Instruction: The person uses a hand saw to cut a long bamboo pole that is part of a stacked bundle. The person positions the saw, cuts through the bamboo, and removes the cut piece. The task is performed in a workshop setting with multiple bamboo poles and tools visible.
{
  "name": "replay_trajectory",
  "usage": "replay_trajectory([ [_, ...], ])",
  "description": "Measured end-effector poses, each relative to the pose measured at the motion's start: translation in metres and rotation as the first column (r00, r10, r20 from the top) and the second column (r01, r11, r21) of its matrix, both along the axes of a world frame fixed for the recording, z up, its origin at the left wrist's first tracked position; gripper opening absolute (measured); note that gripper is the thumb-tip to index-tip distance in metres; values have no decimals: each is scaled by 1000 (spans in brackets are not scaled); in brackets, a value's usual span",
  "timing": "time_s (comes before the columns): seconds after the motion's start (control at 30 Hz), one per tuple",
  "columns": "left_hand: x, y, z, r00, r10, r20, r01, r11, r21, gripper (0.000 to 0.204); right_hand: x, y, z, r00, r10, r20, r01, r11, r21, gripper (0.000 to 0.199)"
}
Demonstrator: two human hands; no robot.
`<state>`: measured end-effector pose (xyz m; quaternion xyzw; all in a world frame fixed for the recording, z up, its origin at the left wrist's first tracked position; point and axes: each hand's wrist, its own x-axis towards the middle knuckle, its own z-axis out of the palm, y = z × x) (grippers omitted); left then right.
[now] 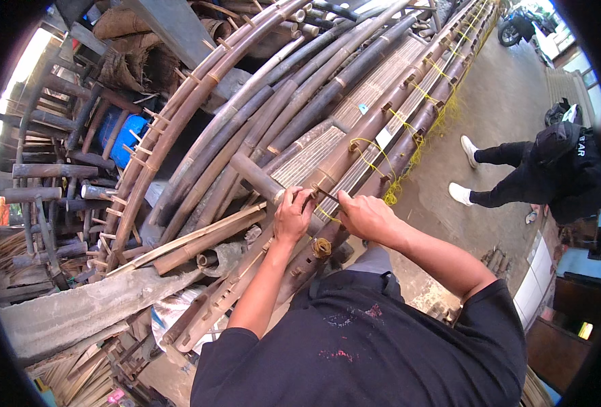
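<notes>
My right hand (366,216) is closed round a thin dark rod-like tool (327,195), whose exact kind I cannot make out. Its far end points at the upper side of a notched brown bamboo pole (344,157). On that same pole rests my left hand (293,214), fingers curled close to the tool's tip; whether they pinch anything is hidden. Yellow cord (419,88) ties this pole to a second notched bamboo pole (402,154) alongside. Thin strips (363,169) run between the two. A coil of tan cord (322,247) sits on the second pole near my body.
Dark bamboo poles (341,85) lie stacked on the left, beyond a curved pegged bamboo frame (171,125). A concrete beam (103,308) crosses the lower left. On the right a person in black (538,166) stands on the concrete floor (494,102); a motorbike (514,28) is farther off.
</notes>
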<state>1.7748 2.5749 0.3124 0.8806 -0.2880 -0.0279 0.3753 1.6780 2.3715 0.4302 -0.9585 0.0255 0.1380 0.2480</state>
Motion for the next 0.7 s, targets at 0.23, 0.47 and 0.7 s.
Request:
replay_trajectory([
  [0.23,-4,-4,5,999,-4,43,5,999,-38,29,5,1,-4,999,-25,32,25,1000,4,22],
  [0.47,-4,-2,2,1000,6,22,-5,998,-63,26,6,4,-2,999,-8,-49,8,1000,-7,25],
  [0.7,1,0,0,999,30,11,-30,999,17,22,11,-32,-25,858,50,-510,409,533,741,48],
])
